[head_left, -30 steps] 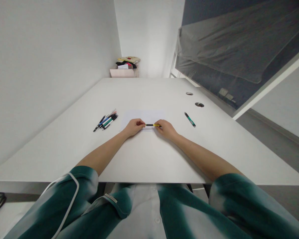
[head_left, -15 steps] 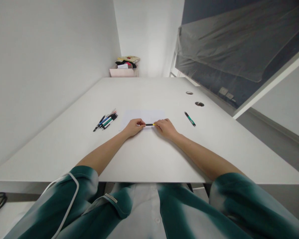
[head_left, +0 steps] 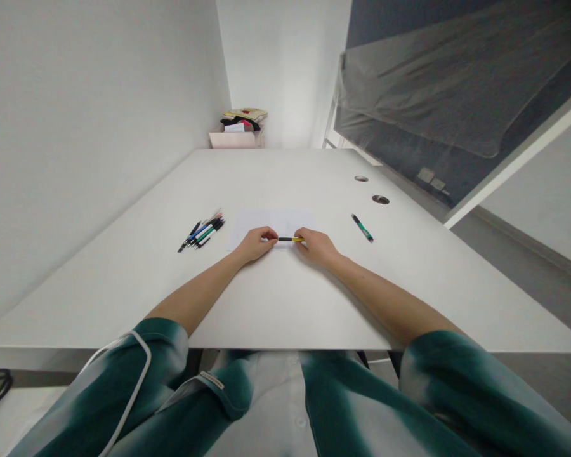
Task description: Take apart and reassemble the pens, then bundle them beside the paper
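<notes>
Between my two hands lies a yellow and black pen (head_left: 290, 239), held level just above a sheet of white paper (head_left: 273, 219). The fingertips of my left hand (head_left: 257, 244) pinch its black end. My right hand (head_left: 316, 246) has its thumb and fingers closed around the yellow end, whose tip is hidden by them. The paper's near edge shows below the pen, between the wrists.
To the left, a bunch of several pens (head_left: 203, 230) lies on the white table (head_left: 285, 304). A single green and black pen (head_left: 362, 228) lies to the right. Two round cable holes (head_left: 380, 199) sit near the right edge. A pink box (head_left: 233, 139) stands beyond the far edge.
My right hand's fingers have shifted slightly to the right along the pen, so more of its yellow part shows. My left hand keeps its place.
</notes>
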Available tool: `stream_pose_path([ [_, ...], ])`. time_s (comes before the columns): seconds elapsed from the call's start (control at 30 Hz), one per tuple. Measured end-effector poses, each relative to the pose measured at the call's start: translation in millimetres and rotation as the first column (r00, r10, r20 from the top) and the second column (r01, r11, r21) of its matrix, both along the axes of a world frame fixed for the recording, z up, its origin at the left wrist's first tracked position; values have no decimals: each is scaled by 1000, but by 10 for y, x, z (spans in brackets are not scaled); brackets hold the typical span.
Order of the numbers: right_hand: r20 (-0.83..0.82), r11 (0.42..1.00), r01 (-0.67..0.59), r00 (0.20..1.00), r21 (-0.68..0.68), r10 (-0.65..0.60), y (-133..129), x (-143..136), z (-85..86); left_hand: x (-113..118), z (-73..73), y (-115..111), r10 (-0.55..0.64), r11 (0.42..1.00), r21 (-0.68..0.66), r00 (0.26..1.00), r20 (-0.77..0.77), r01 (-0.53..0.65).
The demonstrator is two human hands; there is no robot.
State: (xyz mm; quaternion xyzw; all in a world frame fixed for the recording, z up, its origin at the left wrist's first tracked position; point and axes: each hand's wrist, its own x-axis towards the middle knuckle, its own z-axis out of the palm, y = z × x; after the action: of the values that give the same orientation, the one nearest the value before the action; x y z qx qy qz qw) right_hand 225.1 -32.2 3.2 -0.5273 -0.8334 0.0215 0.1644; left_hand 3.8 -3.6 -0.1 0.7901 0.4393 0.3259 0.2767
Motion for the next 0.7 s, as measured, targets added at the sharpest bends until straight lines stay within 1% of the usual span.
stream_pose_path([
  [0.1, 5, 999, -30, 1000, 33, 30, 7, 12, -4, -1, -8, 5, 0, 1000, 12, 1000, -8, 0],
  [0.23, 3, 990, -83, 997, 109, 83, 18, 28, -5, -6, -3, 4, 3, 1000, 25, 1000, -24, -3],
  [0.33, -1, 986, -93, 996, 140, 94, 27, 35, -10, -9, 10, -7, 0, 999, 36, 1000, -30, 1],
  [0.47, 13, 992, -59, 998, 107, 58, 9, 21, 0, -3, 16, -21, -4, 998, 55, 1000, -26, 6],
  [0.6, -21, 997, -32, 999, 63, 33, -23, 1, 20, 1, 10, -25, -12, 997, 73, 999, -36, 15],
  [0.7, -33, 999, -13, 999, 42, 15, -25, 2, 23, -6, 15, -24, 16, 996, 87, 998, -64, -11],
])
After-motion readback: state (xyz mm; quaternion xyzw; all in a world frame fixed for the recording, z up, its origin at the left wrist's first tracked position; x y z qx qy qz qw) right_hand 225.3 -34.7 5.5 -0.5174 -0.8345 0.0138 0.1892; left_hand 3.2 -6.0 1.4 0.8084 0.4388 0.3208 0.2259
